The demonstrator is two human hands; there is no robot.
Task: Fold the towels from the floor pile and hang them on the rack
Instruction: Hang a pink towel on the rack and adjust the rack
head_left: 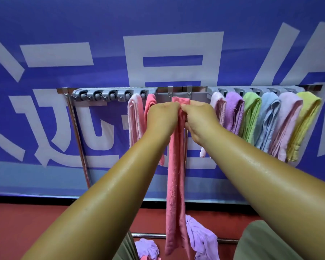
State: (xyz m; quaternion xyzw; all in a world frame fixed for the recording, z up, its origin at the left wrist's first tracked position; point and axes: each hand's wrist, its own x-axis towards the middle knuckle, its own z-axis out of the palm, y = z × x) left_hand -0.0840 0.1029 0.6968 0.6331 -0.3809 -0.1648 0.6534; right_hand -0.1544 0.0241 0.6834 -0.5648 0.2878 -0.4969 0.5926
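The left hand and right hand are pinching the top of a folded pink towel just under the middle of the rack. Its length is hanging toward lilac towels on the floor. Holding the fold tight and the ends level is probably what matters here.

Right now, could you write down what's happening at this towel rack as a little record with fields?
Hands: left hand and right hand both grip the top of the pink towel
Pink towel: folded narrow, hanging long toward the floor
Rack: metal bar on posts, against a blue banner
Hung towels: two left of the hands, six right
Grey clips: several empty at the left end
Floor: lilac towels heaped below
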